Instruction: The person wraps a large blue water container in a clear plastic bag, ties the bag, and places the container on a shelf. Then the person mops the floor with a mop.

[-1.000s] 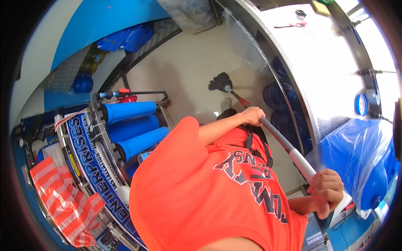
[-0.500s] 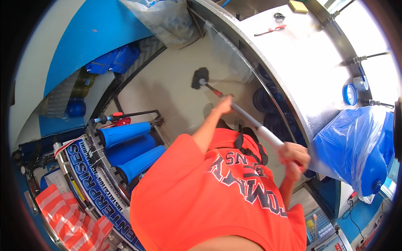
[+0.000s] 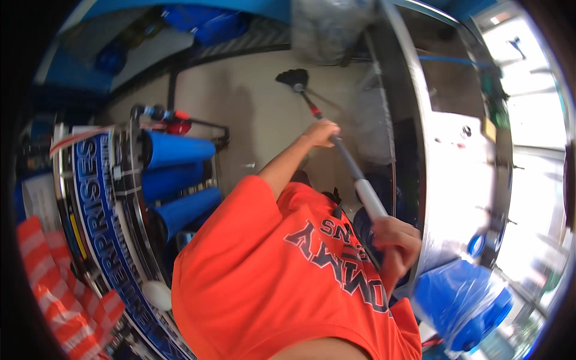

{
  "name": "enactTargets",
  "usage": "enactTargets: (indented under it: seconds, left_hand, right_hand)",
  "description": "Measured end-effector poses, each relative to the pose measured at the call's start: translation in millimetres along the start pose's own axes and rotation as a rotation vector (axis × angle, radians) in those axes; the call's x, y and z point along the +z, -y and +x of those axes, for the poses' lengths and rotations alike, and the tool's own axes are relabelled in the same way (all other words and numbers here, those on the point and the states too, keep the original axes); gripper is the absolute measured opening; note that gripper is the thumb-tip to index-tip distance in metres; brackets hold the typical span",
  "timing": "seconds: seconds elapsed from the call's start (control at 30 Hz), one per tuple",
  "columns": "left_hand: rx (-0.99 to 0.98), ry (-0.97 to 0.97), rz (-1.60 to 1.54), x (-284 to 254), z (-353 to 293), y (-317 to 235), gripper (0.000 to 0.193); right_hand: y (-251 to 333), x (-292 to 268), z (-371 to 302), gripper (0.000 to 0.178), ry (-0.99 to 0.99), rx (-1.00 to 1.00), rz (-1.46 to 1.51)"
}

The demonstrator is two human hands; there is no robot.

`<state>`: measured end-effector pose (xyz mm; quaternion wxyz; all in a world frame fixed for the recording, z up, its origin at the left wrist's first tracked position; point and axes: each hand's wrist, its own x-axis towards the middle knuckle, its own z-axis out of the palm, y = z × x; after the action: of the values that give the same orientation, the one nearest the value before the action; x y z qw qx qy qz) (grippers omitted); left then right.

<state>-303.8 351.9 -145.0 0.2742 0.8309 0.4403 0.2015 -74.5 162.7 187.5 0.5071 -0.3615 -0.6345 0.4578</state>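
A broom [image 3: 345, 159] with a grey and red handle slants across the view. Its black bristle head [image 3: 293, 78] rests on the tiled floor at the far end. My left hand [image 3: 322, 133] is closed round the handle's lower part, just above the red section. Nearer to me, my right hand [image 3: 397, 239] wraps the thick light-grey upper end, beside the counter's edge. The handle's tip is hidden by that hand.
Blue filter cylinders [image 3: 180, 150] on a metal rack stand close on my left, with a red-and-white striped bag [image 3: 63, 288] nearby. To the right runs a white counter [image 3: 459, 174]. A plastic-wrapped blue container [image 3: 462, 300] sits at its near end. A clear bag [image 3: 330, 33] stands far ahead.
The view has turned to the right. The broom head has shifted farther away along the floor, toward the far wall. Both hands keep their hold on the handle.
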Motion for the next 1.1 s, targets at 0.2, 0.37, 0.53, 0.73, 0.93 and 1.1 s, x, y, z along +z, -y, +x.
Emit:
enactTargets:
  seconds: [0.2, 0.37, 0.53, 0.73, 0.93, 1.1]
  left_hand:
    - [-0.041, -0.052, -0.151, -14.2, 3.3, -52.5, 0.023]
    - [-0.218, 0.034, -0.179, -52.3, -54.5, -25.4, 0.019]
    - [-0.388, -0.224, -0.098, -82.7, -125.7, 57.4, 0.019]
    - [-1.102, -0.588, 0.045, -118.0, -174.7, 153.2, 0.066]
    - [-1.129, -0.643, 0.092, -142.9, -186.3, 183.0, 0.095]
    - [-1.074, -0.731, 0.023, -135.9, -164.9, 166.1, 0.099]
  right_hand:
    - [45.6, -48.4, 90.9, 0.024, 0.117, -0.263, 0.155]
    - [13.3, -7.8, 162.3, 0.024, 0.244, -0.163, 0.335]
    - [-21.5, 83.8, 184.5, 0.029, 0.283, -0.165, 0.377]
    - [-98.5, 163.9, 188.6, 0.03, 0.786, -0.137, 0.227]
    - [-231.3, 251.1, 192.0, 0.036, 0.692, -0.145, 0.264]
    - [-276.0, 293.2, 204.4, 0.04, 0.33, 0.058, 0.34]
